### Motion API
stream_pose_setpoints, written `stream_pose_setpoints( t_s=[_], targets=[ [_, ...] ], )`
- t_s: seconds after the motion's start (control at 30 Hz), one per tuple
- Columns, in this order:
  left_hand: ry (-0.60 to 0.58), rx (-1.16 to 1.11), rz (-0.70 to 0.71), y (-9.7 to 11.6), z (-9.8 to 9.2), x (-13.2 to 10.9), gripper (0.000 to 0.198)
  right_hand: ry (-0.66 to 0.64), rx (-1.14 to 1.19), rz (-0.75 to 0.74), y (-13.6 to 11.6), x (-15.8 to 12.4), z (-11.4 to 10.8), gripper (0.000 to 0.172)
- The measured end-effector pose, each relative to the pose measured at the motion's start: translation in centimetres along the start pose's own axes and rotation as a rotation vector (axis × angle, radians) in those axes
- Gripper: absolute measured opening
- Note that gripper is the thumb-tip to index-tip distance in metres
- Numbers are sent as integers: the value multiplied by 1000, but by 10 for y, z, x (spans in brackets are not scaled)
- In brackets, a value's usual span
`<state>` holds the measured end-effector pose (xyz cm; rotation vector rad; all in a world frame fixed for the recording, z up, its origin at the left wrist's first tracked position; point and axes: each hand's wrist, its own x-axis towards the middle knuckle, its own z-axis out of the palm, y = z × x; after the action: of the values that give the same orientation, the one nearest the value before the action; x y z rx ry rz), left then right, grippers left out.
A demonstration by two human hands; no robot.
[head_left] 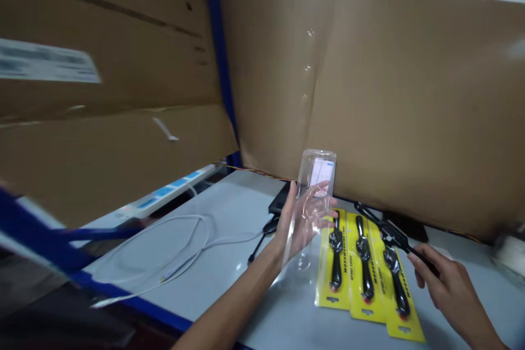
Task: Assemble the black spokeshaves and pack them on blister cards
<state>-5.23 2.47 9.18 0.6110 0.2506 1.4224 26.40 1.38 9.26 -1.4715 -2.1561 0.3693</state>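
Note:
My left hand point(305, 219) holds a clear plastic blister shell point(301, 175) upright, with its fingers showing through the plastic. A lit phone screen point(324, 170) shows through the upper part of the shell. In my right hand point(447, 284) is a loose black spokeshave point(392, 234), gripped by one handle and tilted over the cards. Below and between my hands, three yellow-carded spokeshaves point(335, 262) lie side by side and partly overlapping on the grey tabletop point(283, 306).
Cardboard sheets point(389, 93) wall the back and left. White cables point(197, 251) loop across the left of the table, near a black box point(279, 199). A power strip point(168, 191) runs along the left side. A blurred clear-and-white object point(511, 251) sits at the right edge.

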Motion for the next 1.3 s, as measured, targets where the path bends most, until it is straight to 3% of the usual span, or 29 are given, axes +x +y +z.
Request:
stream_pose_setpoints(
  t_s=[0.1,0.2,0.3,0.5,0.57,0.7,0.9,1.0,1.13,1.2,1.3],
  targets=[
    [32,48,-98,-33,4,-1,60,78,215,134,-16,-16,2,39],
    [95,82,-165,-61,7,-4,56,166,291,100,-39,-16,11,36],
    [113,69,-207,-75,9,-7,54,273,166,-26,-51,-6,24,28],
    [121,-47,-258,-76,8,-8,39,487,-322,-391,-58,6,50,22],
    [153,-86,-260,-76,5,-8,35,433,-469,-461,-67,6,55,28],
    [207,-145,-303,-80,0,-7,35,204,-667,-531,-89,5,61,36],
    [267,-108,-322,-75,-4,-6,40,-5,-601,-526,-109,2,61,58],
    [299,-81,-331,-69,-2,-6,38,-55,-547,-522,-111,-2,62,59],
    [303,-84,-360,-67,1,-6,36,39,-419,-539,-105,-10,57,50],
    [326,-92,-388,-68,3,-7,32,121,-311,-559,-90,-18,49,43],
    [364,-76,-389,-68,5,-8,37,252,-329,-496,-43,-35,36,39]
  ],
)
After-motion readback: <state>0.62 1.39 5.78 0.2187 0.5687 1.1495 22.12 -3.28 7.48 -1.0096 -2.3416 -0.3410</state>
